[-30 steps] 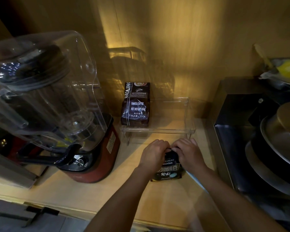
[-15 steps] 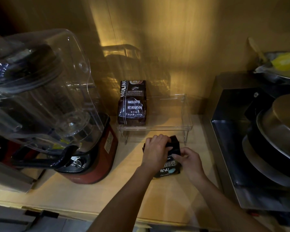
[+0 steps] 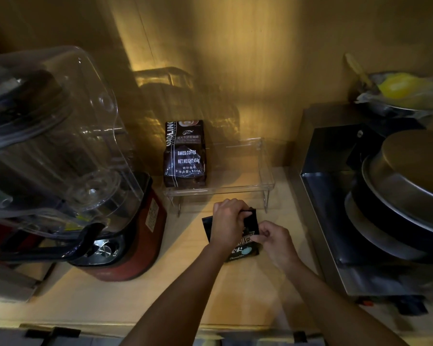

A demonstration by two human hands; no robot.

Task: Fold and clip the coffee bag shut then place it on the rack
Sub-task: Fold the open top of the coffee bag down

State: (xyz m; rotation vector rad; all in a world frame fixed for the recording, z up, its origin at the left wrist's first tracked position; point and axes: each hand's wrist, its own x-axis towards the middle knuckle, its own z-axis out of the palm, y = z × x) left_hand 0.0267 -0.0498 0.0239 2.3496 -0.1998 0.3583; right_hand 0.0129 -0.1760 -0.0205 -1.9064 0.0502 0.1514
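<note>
A small black coffee bag [image 3: 244, 249] with pale lettering lies on the wooden counter in front of the rack. My left hand [image 3: 229, 223] is closed over the bag's upper part, gripping its top edge. My right hand [image 3: 273, 239] pinches the bag's right side lower down. Most of the bag is hidden under my hands. No clip can be made out. The clear acrylic rack [image 3: 265, 171] stands just behind, against the wall.
A dark brown coffee bag [image 3: 184, 156] stands on the rack's left half. A red-based blender [image 3: 68, 171] with a clear hood fills the left. At the right sits a steel appliance [image 3: 335, 221] with stacked metal pans [image 3: 408, 186].
My right hand slid from the bag's top down to its right side. My left hand stayed on the top, which now shows as a raised flap. The camera shifted a little.
</note>
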